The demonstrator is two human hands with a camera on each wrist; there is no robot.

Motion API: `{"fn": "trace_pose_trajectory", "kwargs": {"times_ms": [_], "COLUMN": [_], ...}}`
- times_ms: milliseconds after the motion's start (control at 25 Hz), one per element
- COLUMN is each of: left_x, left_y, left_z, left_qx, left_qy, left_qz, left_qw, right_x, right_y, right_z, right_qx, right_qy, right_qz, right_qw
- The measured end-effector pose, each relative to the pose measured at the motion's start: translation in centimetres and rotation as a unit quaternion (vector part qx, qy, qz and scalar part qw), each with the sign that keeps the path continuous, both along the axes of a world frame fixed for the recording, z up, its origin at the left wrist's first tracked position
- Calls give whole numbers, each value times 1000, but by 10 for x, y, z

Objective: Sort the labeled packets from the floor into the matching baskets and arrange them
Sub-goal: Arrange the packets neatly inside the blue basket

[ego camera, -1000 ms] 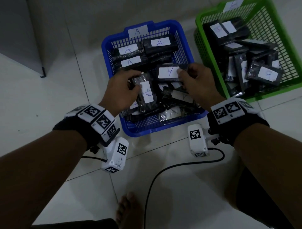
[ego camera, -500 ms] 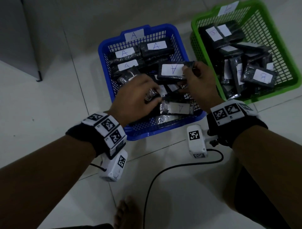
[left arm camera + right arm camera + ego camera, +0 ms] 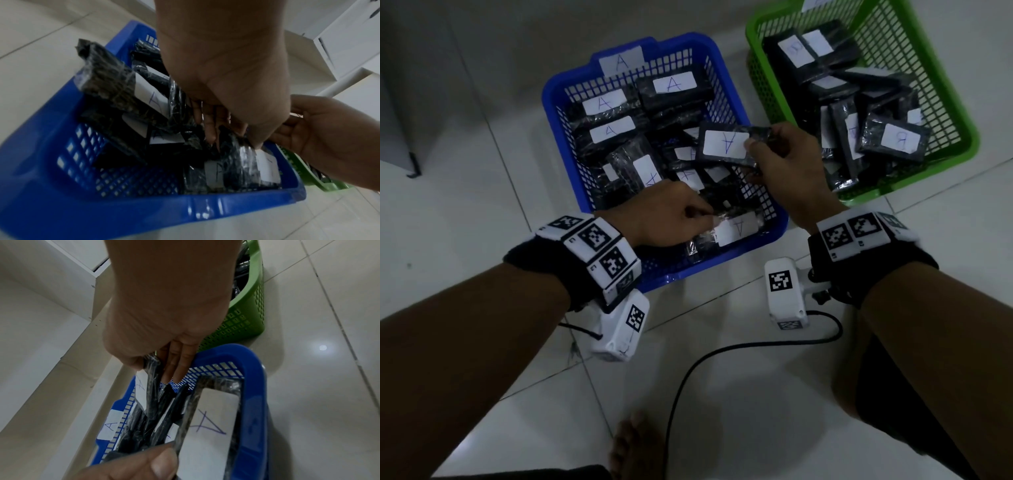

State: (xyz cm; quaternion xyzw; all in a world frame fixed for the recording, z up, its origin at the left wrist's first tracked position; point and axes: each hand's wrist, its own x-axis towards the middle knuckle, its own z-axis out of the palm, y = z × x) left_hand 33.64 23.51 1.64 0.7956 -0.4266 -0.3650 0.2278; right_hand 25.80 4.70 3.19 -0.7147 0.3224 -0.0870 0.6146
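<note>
Green basket (image 3: 962, 113) beside blue basket (image 3: 558, 137), apparently holding B packets (image 3: 893, 138).

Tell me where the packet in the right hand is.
In the head view, the packet is pinched by the right hand above the blue basket's right side, label A up, beside the green basket.

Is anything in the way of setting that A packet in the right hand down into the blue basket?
No barrier shows. The right hand holds the A packet just above the open blue basket. Only other packets lie below, and the left hand grips one near the front.
</note>
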Motion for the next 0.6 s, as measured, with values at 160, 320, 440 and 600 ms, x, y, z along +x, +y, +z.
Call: {"fn": "trace_pose_trajectory", "kwargs": {"times_ms": [160, 320, 440, 600], "left_x": [-1, -1, -1, 7], "left_y": [-1, 9, 16, 8], "left_z": [-8, -16, -21, -21], "left_qx": [10, -20, -58, -41], "left_qy": [-82, -218, -284, -271], "left_qz": [-79, -93, -91, -150], "left_qw": [993, 971, 953, 950], "right_x": [-1, 1, 4, 3], "right_y": [0, 0, 1, 4], "right_z": [0, 0, -4, -10], "right_qx": [1, 1, -6, -14], "right_qy": [3, -4, -9, -14], "right_qz": [4, 3, -12, -20], "right_qw": [1000, 1000, 1000, 1000]}}
